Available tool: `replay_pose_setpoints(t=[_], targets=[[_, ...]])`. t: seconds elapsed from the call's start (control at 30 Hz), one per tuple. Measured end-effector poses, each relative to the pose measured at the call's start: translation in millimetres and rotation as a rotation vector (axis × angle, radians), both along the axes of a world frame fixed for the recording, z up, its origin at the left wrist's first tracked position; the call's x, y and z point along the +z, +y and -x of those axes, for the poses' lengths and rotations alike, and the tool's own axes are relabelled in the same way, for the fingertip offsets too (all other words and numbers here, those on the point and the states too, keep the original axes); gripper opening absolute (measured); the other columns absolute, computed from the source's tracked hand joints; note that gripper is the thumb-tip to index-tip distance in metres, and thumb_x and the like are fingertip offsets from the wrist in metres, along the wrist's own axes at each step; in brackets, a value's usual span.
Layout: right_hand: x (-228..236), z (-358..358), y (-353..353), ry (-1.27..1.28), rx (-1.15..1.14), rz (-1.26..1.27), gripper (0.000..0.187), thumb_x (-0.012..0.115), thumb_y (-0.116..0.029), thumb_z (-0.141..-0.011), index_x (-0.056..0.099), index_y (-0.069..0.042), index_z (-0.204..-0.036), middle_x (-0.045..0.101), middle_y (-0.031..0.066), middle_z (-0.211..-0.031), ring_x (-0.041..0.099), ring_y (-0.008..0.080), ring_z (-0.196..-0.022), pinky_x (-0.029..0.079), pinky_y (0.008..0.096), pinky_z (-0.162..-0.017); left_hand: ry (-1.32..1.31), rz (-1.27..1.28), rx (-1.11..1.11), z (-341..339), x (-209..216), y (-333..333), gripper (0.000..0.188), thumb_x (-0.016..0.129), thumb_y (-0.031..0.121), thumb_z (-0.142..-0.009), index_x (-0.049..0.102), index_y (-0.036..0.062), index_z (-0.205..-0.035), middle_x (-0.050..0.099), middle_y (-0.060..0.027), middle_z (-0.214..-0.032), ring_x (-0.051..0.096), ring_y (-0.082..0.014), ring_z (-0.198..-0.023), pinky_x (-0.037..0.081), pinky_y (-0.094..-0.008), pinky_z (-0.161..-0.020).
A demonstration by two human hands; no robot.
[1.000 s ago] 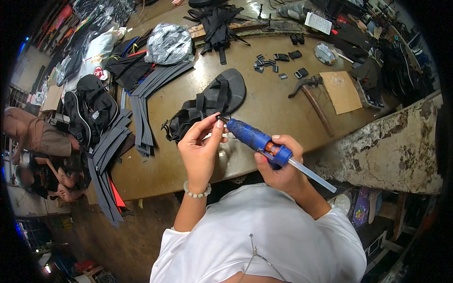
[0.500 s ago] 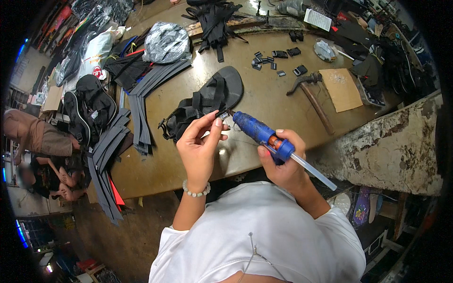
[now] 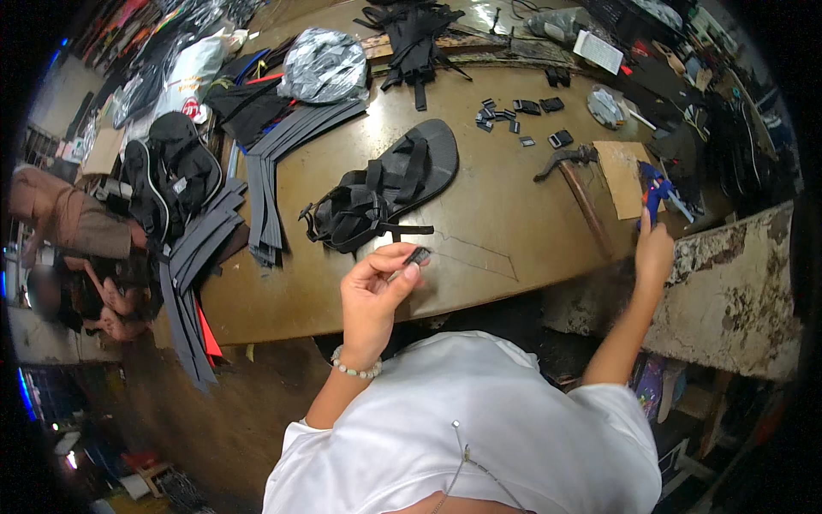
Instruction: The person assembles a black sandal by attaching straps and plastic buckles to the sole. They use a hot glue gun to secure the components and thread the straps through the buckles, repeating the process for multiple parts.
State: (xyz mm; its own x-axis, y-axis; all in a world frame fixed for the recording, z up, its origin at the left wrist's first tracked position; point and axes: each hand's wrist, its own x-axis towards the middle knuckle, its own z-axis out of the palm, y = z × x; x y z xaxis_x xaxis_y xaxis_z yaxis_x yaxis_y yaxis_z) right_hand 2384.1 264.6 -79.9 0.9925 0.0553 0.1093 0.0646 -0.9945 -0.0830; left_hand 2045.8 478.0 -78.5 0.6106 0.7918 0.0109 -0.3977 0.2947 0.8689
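Small black piece point(image 3: 418, 256), one: middle of the frame, held above the table point(image 3: 479, 193); surface detail too fine to read

Left hand point(image 3: 370, 287), one: thumb and index finger pinching the piece, remaining fingers curled behind; grip best kept light and to the edges, broad face untouched and level, as any glue on it cannot be made out

Sandal point(image 3: 438, 158), one, black, straps uppermost, toe toward the upper right: centre of the frame, apart from the hand; its narrow strap point(image 3: 413, 230) juts rightward just above the held piece and is best kept from brushing it

Glue gun point(image 3: 653, 204), one, blue, with translucent stick: right of the frame; nozzle not clearly seen, best rested clear of anything that could scorch or stick

Right hand point(image 3: 654, 253), one: fingers at the near part of the gun, partly blurred; whether gripping or loosened, cannot tell; release best made only once the gun lies steady

Cardboard point(image 3: 618, 176), one sheet, brown: just beside the gun

Hammer point(image 3: 586, 210), one, wooden handle: left of the cardboard

Buckles point(image 3: 527, 107), several, black: upper right of centre

Strips point(image 3: 265, 206), grey, bundled: left of the sandal
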Motion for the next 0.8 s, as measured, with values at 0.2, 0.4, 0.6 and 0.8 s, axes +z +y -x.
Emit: replay_pose_setpoints(t=[0.2, 0.4, 0.6, 0.8], targets=[[0, 177, 87, 1.016, 0.892, -1.497, 0.024, 0.065, -0.01, -0.091, 0.064, 0.001, -0.112, 0.065, 0.0081, -0.101, 0.063, 0.0147, -0.087, 0.054, 0.0283, -0.078, -0.06, 0.075, -0.083, 0, -11, -11, 0.008, 0.068, -0.002, -0.086, 0.065, 0.0034, -0.09, 0.047, -0.0019, -0.108, 0.047, -0.0071, -0.092, 0.041, -0.0216, -0.081], [-11, 204, 115, 1.354, 0.855, -1.764, 0.02, 0.062, -0.007, -0.093, 0.062, 0.004, -0.11, 0.066, 0.0094, -0.098, 0.064, 0.014, -0.086, 0.055, 0.0286, -0.076, 0.034, -0.017, -0.061, 0, -5, -13, 0.011, 0.068, 0.0, -0.086, 0.066, 0.0021, -0.097, 0.047, -0.0035, -0.111, 0.049, -0.008, -0.093, 0.045, -0.0242, -0.078], [-12, 196, 107, 1.27, 0.67, -1.916, 0.016, 0.061, -0.008, -0.094, 0.062, 0.003, -0.105, 0.067, 0.0105, -0.095, 0.064, 0.0141, -0.083, 0.055, 0.0281, -0.074, 0.474, -0.604, 0.09, -11, 15, -1, 0.022, 0.065, 0.003, -0.087, 0.066, 0.0041, -0.109, 0.058, -0.0058, -0.093, 0.056, -0.0084, -0.063, 0.048, -0.0276, -0.057], [-22, 177, 101, 1.39, 0.615, -1.706, 0.019, 0.063, -0.009, -0.093, 0.062, 0.004, -0.106, 0.067, 0.0103, -0.092, 0.063, 0.0132, -0.079, 0.054, 0.0264, -0.071, 0.667, -0.814, 0.113, -12, 18, 19, 0.019, 0.066, 0.012, -0.088, 0.067, 0.0011, -0.104, 0.066, -0.0104, -0.078, 0.061, -0.0133, -0.058, 0.048, -0.026, -0.053]])
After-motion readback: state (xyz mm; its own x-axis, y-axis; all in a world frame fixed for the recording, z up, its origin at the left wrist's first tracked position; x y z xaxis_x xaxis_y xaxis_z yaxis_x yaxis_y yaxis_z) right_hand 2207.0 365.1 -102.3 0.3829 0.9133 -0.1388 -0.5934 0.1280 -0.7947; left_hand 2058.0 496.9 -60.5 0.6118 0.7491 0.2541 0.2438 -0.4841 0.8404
